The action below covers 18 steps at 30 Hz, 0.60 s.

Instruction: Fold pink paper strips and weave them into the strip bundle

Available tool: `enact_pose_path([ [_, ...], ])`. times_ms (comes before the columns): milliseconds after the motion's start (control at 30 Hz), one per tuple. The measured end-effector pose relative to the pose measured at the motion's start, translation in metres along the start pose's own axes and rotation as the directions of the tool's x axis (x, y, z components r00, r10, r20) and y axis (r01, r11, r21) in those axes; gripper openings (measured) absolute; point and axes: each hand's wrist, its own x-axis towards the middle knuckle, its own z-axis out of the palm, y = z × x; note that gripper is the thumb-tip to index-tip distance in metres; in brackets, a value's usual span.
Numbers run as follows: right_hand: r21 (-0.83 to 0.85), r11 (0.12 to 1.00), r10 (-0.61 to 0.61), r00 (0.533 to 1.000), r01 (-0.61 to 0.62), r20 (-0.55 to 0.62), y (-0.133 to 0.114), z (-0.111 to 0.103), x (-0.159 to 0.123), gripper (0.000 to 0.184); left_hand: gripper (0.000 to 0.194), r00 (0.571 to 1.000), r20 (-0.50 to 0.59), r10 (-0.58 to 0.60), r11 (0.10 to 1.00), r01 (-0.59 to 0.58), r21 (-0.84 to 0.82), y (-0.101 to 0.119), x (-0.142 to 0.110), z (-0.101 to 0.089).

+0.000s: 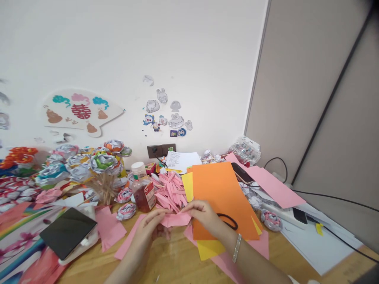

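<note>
A small piece of pink paper [175, 220] is stretched between my two hands, just above the wooden table. My left hand [154, 224] pinches its left end, with thumb and index finger pressed together. At the right end, my right hand [201, 213] grips the paper the same way. A heap of folded pink paper strips [170, 189] lies right behind the held piece. Beside the heap stands a bottle of reddish liquid [143, 193]. Under my right forearm are orange sheets [214, 185], with yellow paper [210, 248] and pink paper beneath.
Paper flowers [103, 161] on sticks crowd the left back. A dark tablet [68, 232] lies at left, near pink sheets [109, 227]. Scissors with a black handle loop [232, 221] show by my right wrist. A phone [242, 173], cables and white paper [316, 244] are at right.
</note>
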Motion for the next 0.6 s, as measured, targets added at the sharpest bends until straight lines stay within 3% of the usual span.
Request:
enact_pose_path([
  [167,-0.182,0.982,-0.045,0.996,0.058,0.077,0.003,0.001,-0.002,0.018,0.032,0.999,-0.022,0.049,0.962,-0.042,0.268,0.004,-0.005,0.009],
  [300,-0.139,0.99,0.021,0.998,-0.012,0.066,0.006,0.001,-0.001,0.02,0.029,0.988,0.016,0.153,0.892,-0.145,0.429,0.009,-0.011,0.015],
  [600,0.032,0.996,0.072,0.988,-0.077,0.134,0.007,0.002,-0.001,0.028,0.03,0.983,-0.012,0.183,0.918,-0.166,0.359,0.011,-0.011,0.011],
])
